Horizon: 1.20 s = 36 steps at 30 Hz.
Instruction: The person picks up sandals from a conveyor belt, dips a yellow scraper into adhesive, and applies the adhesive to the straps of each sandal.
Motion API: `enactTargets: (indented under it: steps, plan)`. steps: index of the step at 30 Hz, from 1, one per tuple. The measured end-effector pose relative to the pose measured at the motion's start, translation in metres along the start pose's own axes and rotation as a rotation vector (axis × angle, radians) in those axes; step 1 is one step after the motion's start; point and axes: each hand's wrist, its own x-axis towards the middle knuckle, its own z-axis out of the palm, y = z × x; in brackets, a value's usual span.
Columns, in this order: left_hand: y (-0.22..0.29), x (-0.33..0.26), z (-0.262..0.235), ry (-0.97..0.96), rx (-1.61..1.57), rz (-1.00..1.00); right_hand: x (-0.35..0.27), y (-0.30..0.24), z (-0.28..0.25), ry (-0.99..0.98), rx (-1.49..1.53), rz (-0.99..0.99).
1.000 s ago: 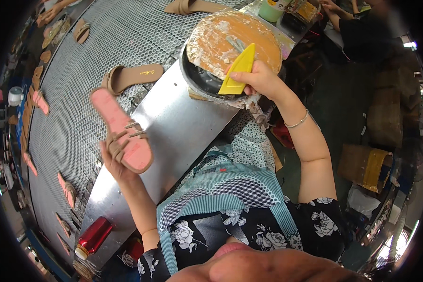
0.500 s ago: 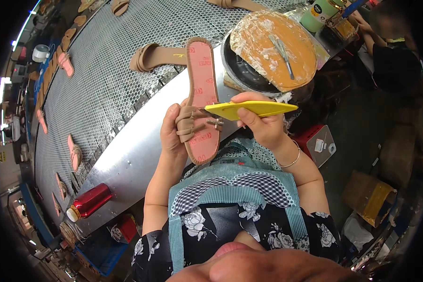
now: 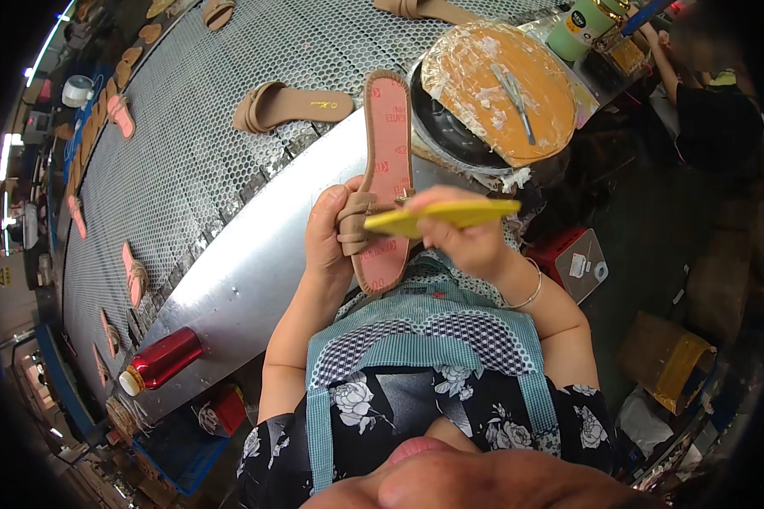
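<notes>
A person holds a pink-soled sandal [image 3: 385,170] sole-up in front of their chest, above the near edge of a metal table [image 3: 255,263], so the underside faces them. The left hand [image 3: 331,233] is closed around the sandal's tan straps, clamping it steady. The right hand [image 3: 467,242] is closed on a flat yellow scraper [image 3: 441,216], laid across the sole. A round pot with a glue-smeared lid [image 3: 497,89] sits at the table's far right edge.
</notes>
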Motion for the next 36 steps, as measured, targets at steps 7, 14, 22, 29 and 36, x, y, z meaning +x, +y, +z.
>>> enactTargets:
  steps: [7, 14, 22, 29, 36]
  plan:
    - [0.003, -0.002, 0.0, -0.06, 0.05, -0.049, 0.008, -0.001, -0.009, 0.064, -0.266, -0.115]
    - [0.001, 0.006, -0.01, 0.04, -0.004, -0.083, 0.006, -0.004, -0.006, -0.315, -0.419, -0.516]
    - [-0.005, 0.017, -0.024, -0.015, 0.135, -0.058, 0.003, -0.006, -0.005, -0.364, -0.641, -0.609]
    - [0.002, 0.012, -0.024, -0.066, -0.041, -0.047, 0.006, 0.004, -0.005, -0.17, -0.363, -0.472]
    - [0.004, -0.001, 0.005, -0.103, 0.09, -0.002, 0.007, -0.001, -0.006, 0.223, 0.094, 0.17]
